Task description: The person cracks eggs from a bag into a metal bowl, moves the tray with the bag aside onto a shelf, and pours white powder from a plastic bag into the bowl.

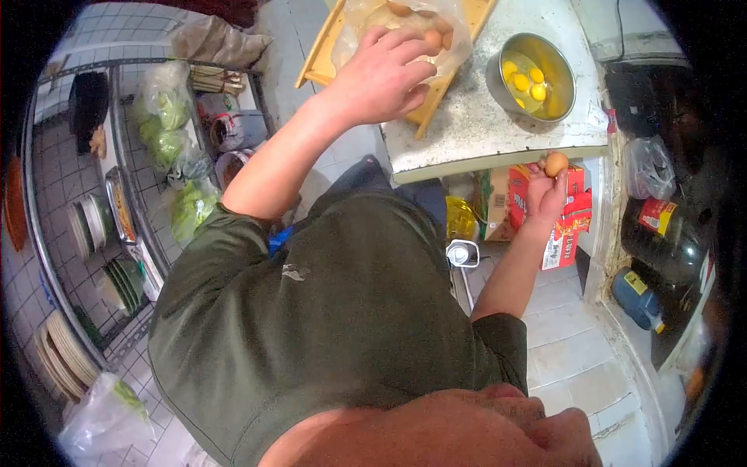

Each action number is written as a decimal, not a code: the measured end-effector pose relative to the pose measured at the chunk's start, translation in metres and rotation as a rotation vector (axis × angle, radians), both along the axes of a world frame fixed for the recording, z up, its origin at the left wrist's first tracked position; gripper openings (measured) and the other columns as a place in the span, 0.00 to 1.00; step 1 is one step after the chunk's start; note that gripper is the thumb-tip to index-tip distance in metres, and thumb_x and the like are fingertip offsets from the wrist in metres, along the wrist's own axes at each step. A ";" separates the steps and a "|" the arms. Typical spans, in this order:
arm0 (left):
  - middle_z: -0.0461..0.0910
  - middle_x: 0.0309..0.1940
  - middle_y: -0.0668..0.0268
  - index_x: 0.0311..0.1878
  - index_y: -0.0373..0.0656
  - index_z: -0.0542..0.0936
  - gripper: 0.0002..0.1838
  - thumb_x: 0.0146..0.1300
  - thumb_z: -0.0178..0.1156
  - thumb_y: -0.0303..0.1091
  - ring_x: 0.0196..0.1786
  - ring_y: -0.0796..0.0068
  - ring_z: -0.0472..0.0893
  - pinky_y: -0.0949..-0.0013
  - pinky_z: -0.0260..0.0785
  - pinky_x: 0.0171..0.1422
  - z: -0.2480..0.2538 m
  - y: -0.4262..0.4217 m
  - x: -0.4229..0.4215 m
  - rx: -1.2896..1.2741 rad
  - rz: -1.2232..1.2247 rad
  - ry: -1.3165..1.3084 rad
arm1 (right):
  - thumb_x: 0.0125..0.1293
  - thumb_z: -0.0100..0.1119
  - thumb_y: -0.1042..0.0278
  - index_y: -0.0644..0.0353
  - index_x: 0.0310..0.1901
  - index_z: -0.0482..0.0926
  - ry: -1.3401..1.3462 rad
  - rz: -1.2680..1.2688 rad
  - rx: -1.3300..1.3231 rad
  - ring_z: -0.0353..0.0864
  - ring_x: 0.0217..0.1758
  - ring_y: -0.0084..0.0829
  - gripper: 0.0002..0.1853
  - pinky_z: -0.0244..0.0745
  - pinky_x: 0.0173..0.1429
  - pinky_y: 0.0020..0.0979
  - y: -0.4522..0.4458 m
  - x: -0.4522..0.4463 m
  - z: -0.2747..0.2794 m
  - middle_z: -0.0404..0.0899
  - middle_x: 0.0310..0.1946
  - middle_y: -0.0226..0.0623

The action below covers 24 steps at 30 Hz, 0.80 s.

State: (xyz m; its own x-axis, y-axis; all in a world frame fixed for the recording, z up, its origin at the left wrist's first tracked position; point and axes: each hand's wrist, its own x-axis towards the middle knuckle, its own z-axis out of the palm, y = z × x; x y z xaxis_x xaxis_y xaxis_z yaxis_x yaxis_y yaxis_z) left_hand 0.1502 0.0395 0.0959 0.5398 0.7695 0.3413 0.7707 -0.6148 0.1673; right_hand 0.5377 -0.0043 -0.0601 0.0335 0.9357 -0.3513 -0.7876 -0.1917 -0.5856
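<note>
1. Head view: a brown egg (pixel 556 163) sits in the right hand (pixel 547 191), its shell smooth, rounded and unbroken where it shows, with a light sheen.
2. More eggs (pixel 433 39) of similar brown lie in a thin, crinkled, see-through plastic bag (pixel 362 15), partly hidden by the left hand (pixel 397 70).
3. Several whole yolks (pixel 537 75), bright yellow and round, rest in clear, glossy egg white inside a metal bowl (pixel 559 93); the bowl is round, deep and shiny, with a thin rim.
4. The bag rests on a yellow wooden frame (pixel 317 48) with straight, slim bars. The tabletop (pixel 467 136) is white, scuffed and speckled with dark marks, its front edge worn.
5. The hands are well apart. The right one is closed lightly around the egg, which shows at the fingertips, just in front of the table edge and below the bowl in this view. A red carton (pixel 576 210) shows behind that hand.
6. The left one is over the bag, fingers spread and slightly bent; whether they touch the plastic or the eggs beneath, I cannot tell. The bowl stands on the table, to the right of the bag.
</note>
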 end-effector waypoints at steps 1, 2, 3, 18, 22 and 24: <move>0.75 0.55 0.65 0.43 0.48 0.78 0.14 0.52 0.66 0.35 0.63 0.60 0.70 0.53 0.60 0.64 0.000 -0.001 0.000 -0.008 0.006 0.000 | 0.71 0.55 0.62 0.63 0.62 0.65 -0.213 -0.068 -0.030 0.75 0.44 0.32 0.23 0.72 0.50 0.34 -0.001 0.002 -0.008 0.72 0.53 0.44; 0.75 0.55 0.65 0.43 0.48 0.78 0.14 0.52 0.66 0.34 0.63 0.60 0.70 0.53 0.60 0.64 0.000 -0.002 -0.001 -0.016 0.011 -0.001 | 0.71 0.54 0.66 0.64 0.61 0.65 -0.426 -0.135 -0.062 0.76 0.43 0.32 0.21 0.73 0.49 0.33 -0.002 0.005 -0.014 0.72 0.52 0.45; 0.75 0.55 0.65 0.43 0.48 0.78 0.14 0.52 0.66 0.34 0.63 0.60 0.70 0.53 0.60 0.64 -0.001 -0.002 -0.001 -0.023 0.017 -0.001 | 0.70 0.55 0.72 0.67 0.62 0.64 -0.601 -0.129 -0.121 0.78 0.49 0.34 0.22 0.76 0.52 0.32 -0.002 0.009 -0.018 0.72 0.53 0.45; 0.75 0.54 0.64 0.43 0.47 0.78 0.14 0.52 0.66 0.34 0.62 0.60 0.71 0.54 0.61 0.63 -0.001 -0.004 0.004 -0.067 -0.006 0.033 | 0.64 0.60 0.71 0.73 0.64 0.62 -1.322 -0.135 0.037 0.77 0.51 0.37 0.30 0.74 0.56 0.32 -0.013 -0.008 -0.068 0.73 0.54 0.51; 0.75 0.54 0.64 0.44 0.47 0.78 0.14 0.52 0.65 0.34 0.62 0.60 0.71 0.54 0.61 0.63 -0.003 -0.002 0.009 -0.057 -0.014 0.025 | 0.65 0.60 0.72 0.73 0.64 0.60 -1.398 -0.085 0.064 0.77 0.54 0.38 0.30 0.74 0.58 0.33 -0.011 0.003 -0.085 0.72 0.55 0.52; 0.75 0.54 0.64 0.44 0.47 0.78 0.14 0.53 0.65 0.34 0.62 0.60 0.70 0.54 0.61 0.63 -0.002 0.000 0.010 -0.074 -0.025 0.024 | 0.65 0.60 0.72 0.73 0.65 0.60 -1.395 -0.072 0.066 0.77 0.54 0.38 0.30 0.75 0.58 0.33 -0.011 0.006 -0.089 0.71 0.55 0.52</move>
State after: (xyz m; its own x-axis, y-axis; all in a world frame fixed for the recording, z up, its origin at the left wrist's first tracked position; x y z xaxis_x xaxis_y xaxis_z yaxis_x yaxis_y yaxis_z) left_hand 0.1606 0.0390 0.0938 0.5661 0.7785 0.2710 0.7598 -0.6203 0.1946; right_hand 0.5433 -0.0154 -0.1486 0.3628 0.9302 0.0548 0.4379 -0.1182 -0.8912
